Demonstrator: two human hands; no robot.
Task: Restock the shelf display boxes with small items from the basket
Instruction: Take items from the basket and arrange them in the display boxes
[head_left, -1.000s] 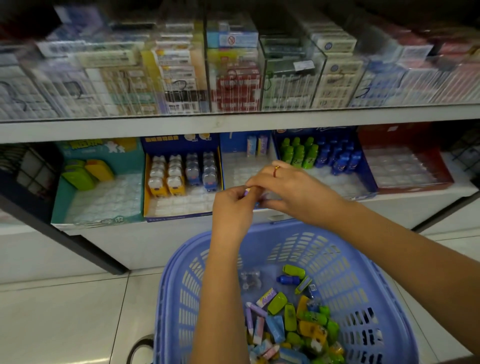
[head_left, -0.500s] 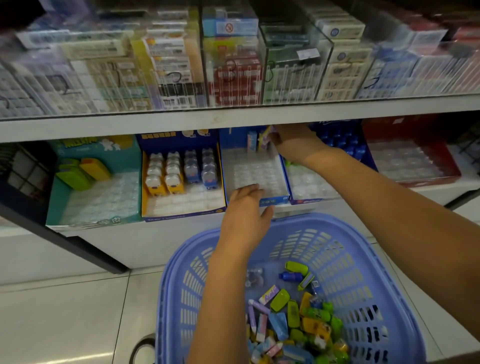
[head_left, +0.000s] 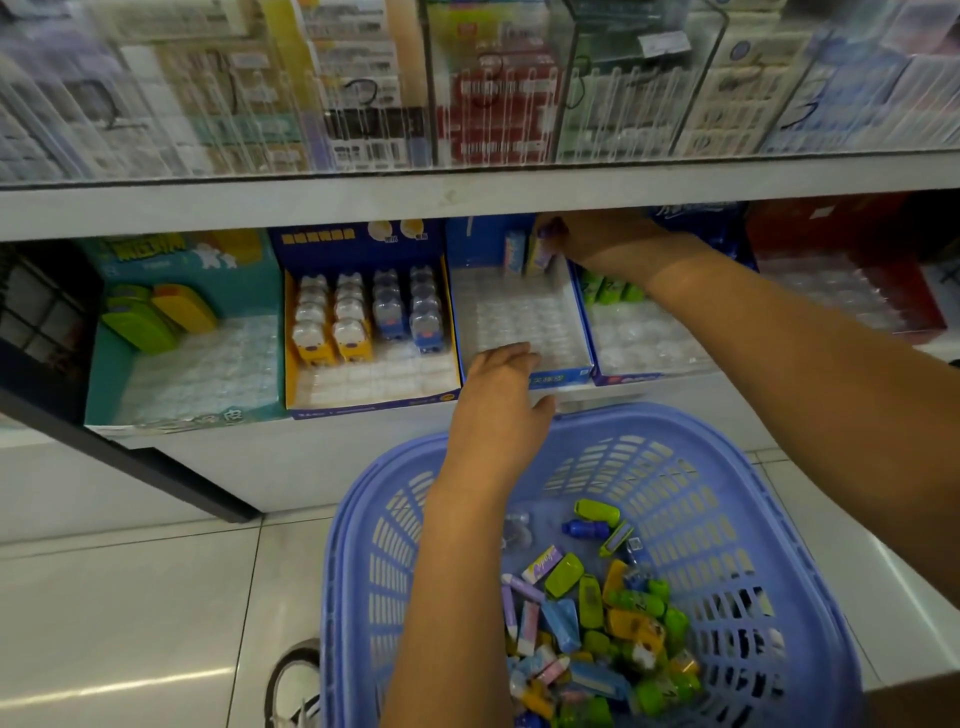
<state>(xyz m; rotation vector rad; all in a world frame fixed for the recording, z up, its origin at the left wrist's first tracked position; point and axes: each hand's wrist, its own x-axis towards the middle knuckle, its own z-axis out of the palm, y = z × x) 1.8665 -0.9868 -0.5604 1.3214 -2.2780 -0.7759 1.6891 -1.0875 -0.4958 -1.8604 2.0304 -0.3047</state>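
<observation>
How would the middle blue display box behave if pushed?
Probably light and slides easily: the blue display box holds only a few items at its back. Its thin card walls likely flex; the left hand is at its front edge.

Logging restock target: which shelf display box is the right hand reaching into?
The blue cardboard box third from left: nearly empty, right hand pinching a purple item at its back.

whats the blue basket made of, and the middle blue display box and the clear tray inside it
Basket: moulded plastic, semi-gloss lavender-blue; the slotted walls and rounded rim show it.
Display box: looks like printed cardboard, with thin flat walls, white inside and a glossy printed front.
Clear tray: probably thin formed plastic, shiny; its rows of see-through pockets catch the light.
</observation>
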